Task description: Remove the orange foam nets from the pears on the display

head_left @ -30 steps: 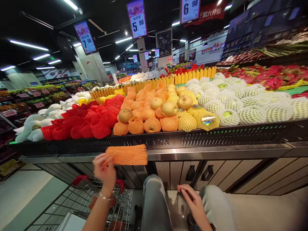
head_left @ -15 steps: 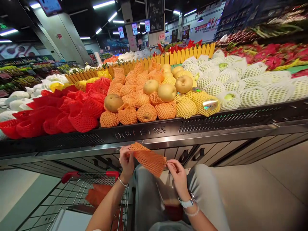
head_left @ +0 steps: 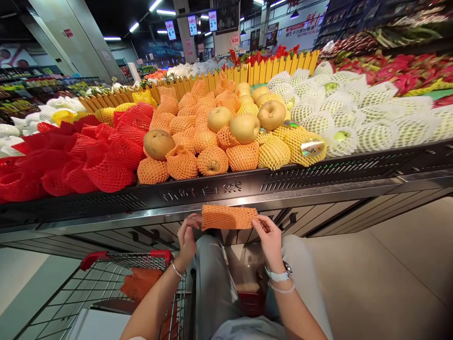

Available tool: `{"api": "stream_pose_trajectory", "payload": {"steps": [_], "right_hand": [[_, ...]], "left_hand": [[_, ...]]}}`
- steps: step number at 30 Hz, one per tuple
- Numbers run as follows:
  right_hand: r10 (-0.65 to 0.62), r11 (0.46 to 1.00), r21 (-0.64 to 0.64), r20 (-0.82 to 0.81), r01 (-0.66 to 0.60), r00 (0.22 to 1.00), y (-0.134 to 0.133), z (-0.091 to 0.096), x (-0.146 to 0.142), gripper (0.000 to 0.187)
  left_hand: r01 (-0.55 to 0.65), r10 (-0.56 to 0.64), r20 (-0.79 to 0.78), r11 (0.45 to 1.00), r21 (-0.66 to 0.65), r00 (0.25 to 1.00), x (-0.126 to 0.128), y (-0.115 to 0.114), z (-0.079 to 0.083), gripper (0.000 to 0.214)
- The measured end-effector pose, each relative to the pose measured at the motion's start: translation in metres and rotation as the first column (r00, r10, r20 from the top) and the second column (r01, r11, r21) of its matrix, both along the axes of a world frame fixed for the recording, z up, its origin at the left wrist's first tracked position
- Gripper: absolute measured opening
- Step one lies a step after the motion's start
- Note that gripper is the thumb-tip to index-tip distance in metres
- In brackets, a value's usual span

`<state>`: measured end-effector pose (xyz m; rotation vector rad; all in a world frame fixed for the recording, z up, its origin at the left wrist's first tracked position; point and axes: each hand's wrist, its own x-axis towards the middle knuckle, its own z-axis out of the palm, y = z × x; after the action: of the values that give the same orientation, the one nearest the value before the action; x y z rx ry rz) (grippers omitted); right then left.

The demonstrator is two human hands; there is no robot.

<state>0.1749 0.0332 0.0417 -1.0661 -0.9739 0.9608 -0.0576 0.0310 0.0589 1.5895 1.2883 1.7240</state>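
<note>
I hold an orange foam net sleeve (head_left: 228,217) flat between both hands, just below the front edge of the fruit stand (head_left: 212,191). My left hand (head_left: 187,236) pinches its left end and my right hand (head_left: 269,238) pinches its right end. Right above it lie pears (head_left: 244,127), some bare and some wrapped in orange nets (head_left: 212,160). More orange sleeves (head_left: 141,283) lie in the shopping cart (head_left: 116,288) at my lower left.
Red nets (head_left: 106,160) fill the stand's left part, yellow nets (head_left: 297,146) and white-netted fruit (head_left: 375,127) its right. A yellow picket divider (head_left: 276,61) runs behind. Beige floor (head_left: 389,274) lies to my right. My grey trouser legs stand against the stand's cabinet.
My right hand came up from my thigh and took the sleeve's free end. Both hands then lifted and levelled the sleeve. The view dipped and moved closer to the stand.
</note>
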Motion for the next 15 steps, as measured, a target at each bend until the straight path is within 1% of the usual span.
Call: {"api": "stream_pose_trajectory", "payload": {"steps": [2, 4, 6, 8, 10, 12, 13, 15], "right_hand": [[-0.002, 1.0, -0.005, -0.025, 0.002, 1.0, 0.0, -0.003, 0.002, 0.03], [-0.002, 1.0, -0.015, -0.057, 0.001, 0.998, -0.001, -0.006, 0.003, 0.031], [0.012, 0.999, -0.031, -0.085, -0.014, 0.996, -0.001, -0.009, 0.004, 0.031], [0.056, 0.997, -0.05, -0.123, -0.062, 0.991, -0.002, -0.01, 0.005, 0.031], [0.128, 0.987, -0.07, -0.193, -0.144, 0.973, -0.003, -0.009, 0.007, 0.031], [0.207, 0.968, -0.082, -0.278, -0.238, 0.938, -0.003, -0.008, 0.009, 0.032], [0.235, 0.957, -0.087, -0.317, -0.275, 0.919, -0.003, -0.008, 0.01, 0.033], [0.271, 0.938, -0.105, -0.365, -0.329, 0.89, -0.002, -0.009, 0.011, 0.033]], "left_hand": [[0.005, -0.003, 0.031, 0.997, -0.073, 1.0, 0.003, 0.004, 0.007, 0.039], [0.04, -0.034, 0.033, 0.98, -0.193, 0.999, 0.004, 0.009, 0.012, 0.036], [0.125, -0.109, 0.067, 0.94, -0.319, 0.992, 0.005, 0.014, 0.014, 0.037], [0.202, -0.153, 0.147, 0.884, -0.421, 0.977, 0.004, 0.019, 0.011, 0.037], [0.255, -0.149, 0.25, 0.842, -0.476, 0.957, 0.001, 0.022, 0.006, 0.039], [0.297, -0.148, 0.317, 0.814, -0.499, 0.937, -0.001, 0.025, 0.001, 0.04], [0.307, -0.157, 0.316, 0.807, -0.505, 0.935, -0.003, 0.027, -0.001, 0.041], [0.283, -0.177, 0.247, 0.815, -0.506, 0.953, -0.004, 0.029, -0.005, 0.042]]}}
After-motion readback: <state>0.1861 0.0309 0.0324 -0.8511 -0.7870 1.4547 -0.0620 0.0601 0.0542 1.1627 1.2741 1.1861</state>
